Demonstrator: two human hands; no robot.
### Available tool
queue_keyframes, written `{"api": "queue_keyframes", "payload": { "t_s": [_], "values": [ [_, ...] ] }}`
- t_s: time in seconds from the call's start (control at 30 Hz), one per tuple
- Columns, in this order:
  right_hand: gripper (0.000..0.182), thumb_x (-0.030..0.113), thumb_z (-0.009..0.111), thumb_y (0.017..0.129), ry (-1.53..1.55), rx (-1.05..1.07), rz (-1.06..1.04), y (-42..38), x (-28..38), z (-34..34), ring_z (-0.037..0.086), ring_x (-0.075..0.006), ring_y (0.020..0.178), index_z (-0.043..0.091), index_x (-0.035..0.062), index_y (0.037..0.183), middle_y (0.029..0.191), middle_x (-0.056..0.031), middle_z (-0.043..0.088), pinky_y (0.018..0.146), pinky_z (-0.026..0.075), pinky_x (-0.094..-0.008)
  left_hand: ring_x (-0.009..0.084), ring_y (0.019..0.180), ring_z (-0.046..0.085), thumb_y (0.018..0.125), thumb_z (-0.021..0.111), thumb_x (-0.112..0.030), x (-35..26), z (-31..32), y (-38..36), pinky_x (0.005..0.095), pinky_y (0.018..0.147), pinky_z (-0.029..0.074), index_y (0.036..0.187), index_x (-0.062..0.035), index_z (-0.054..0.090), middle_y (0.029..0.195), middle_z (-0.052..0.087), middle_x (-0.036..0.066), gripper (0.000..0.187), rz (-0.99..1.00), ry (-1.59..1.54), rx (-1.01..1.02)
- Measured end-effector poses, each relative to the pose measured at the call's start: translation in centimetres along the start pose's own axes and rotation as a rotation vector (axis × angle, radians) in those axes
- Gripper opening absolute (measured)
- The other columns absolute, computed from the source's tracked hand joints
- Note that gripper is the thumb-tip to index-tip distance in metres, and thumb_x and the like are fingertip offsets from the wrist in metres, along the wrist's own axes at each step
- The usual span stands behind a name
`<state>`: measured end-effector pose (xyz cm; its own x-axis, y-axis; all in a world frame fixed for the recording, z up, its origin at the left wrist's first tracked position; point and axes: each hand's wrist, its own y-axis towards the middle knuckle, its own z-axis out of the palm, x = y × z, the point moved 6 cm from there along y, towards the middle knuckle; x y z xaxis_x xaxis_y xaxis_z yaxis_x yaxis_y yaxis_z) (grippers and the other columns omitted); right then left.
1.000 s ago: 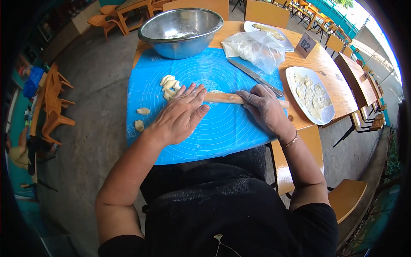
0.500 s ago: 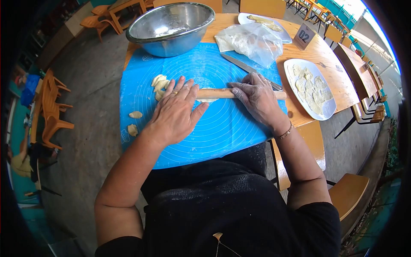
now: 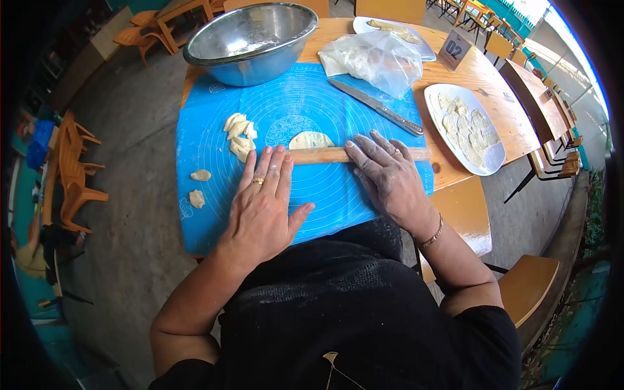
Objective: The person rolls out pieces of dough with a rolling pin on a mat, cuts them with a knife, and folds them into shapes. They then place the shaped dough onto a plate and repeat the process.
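Observation:
A thin wooden rolling pin (image 3: 318,155) lies across the blue measured mat (image 3: 273,195). Stretched flat, the fingers of my left hand (image 3: 260,201) rest with their tips at its left end. Floury and spread, my right hand (image 3: 393,182) lies palm down over the pin's right part. Just beyond the pin, a flattened round of dough (image 3: 311,140) shows, its near edge hidden under the wood. Small cut dough pieces (image 3: 239,133) sit in a cluster beyond my left fingertips. Two more pieces, a dough piece (image 3: 201,175) and another dough piece (image 3: 196,199), lie apart near the mat's left edge.
A steel bowl (image 3: 253,62) with flour stands at the back left. Behind the mat are a plastic bag of dough (image 3: 377,62), a knife (image 3: 377,107), a plate (image 3: 426,49) and a 02 sign (image 3: 453,50). On the right sits a plate with flattened dough (image 3: 444,133).
Both hands have drawn the rolling pin toward my body, uncovering the dough round beyond it. My right hand's fingers have gone from curled around the pin to spread flat, and the knife handle shows.

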<state>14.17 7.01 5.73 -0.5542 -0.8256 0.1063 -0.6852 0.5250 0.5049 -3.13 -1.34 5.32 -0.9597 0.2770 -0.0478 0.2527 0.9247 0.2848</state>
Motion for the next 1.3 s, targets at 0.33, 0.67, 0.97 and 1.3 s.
{"api": "queue_keyframes", "payload": {
  "t_s": [0.33, 0.67, 0.97, 1.3],
  "values": [
    [0.043, 0.006, 0.064, 0.081, 0.098, -0.052, -0.054, -1.7, 0.7, -0.4, 0.059, -0.0312, 0.113, 0.065, 0.0095, 0.123, 0.126, -0.0108, 0.062, 0.094, 0.04, -0.0475, 0.0446, 0.127, 0.047, 0.09, 0.063, -0.021, 0.9, -0.2, -1.0, 0.0498, 0.112, 0.032, 0.13, 0.0098, 0.051, 0.134, 0.05, 0.028, 0.052, -0.004, -0.187, -0.131],
    [0.036, -0.002, 0.066, 0.078, 0.285, -0.073, 0.006, -0.1, -0.2, -1.6, 0.058, -0.0269, 0.088, 0.07, 0.0086, 0.112, 0.094, -0.0086, 0.061, 0.077, 0.042, -0.0377, 0.0315, 0.093, 0.057, 0.078, 0.073, -0.002, 1.3, -1.4, 2.0, 0.0427, 0.082, 0.047, 0.103, 0.0024, 0.063, 0.099, 0.059, 0.015, 0.027, 0.003, -0.295, -0.233],
    [0.031, -0.001, 0.068, 0.077, 0.34, -0.063, -0.059, 3.5, -1.3, -0.5, 0.057, -0.0276, 0.09, 0.072, 0.0056, 0.108, 0.093, -0.0096, 0.061, 0.08, 0.045, -0.0399, 0.0314, 0.09, 0.058, 0.078, 0.072, 0.001, 3.1, -2.0, 2.5, 0.0409, 0.081, 0.046, 0.103, 0.0036, 0.065, 0.095, 0.06, 0.015, 0.026, -0.023, -0.316, -0.303],
    [0.034, 0.018, 0.065, 0.09, 0.123, 0.086, -0.023, 3.8, -1.2, 2.4, 0.044, -0.0415, 0.133, 0.066, 0.0114, 0.124, 0.128, -0.0164, 0.06, 0.103, 0.041, -0.0509, 0.0454, 0.135, 0.037, 0.088, 0.069, -0.018, 2.2, 0.7, 1.7, 0.0518, 0.111, 0.033, 0.128, 0.0119, 0.052, 0.13, 0.053, 0.029, 0.053, -0.113, 0.038, -0.085]
  ]
}}
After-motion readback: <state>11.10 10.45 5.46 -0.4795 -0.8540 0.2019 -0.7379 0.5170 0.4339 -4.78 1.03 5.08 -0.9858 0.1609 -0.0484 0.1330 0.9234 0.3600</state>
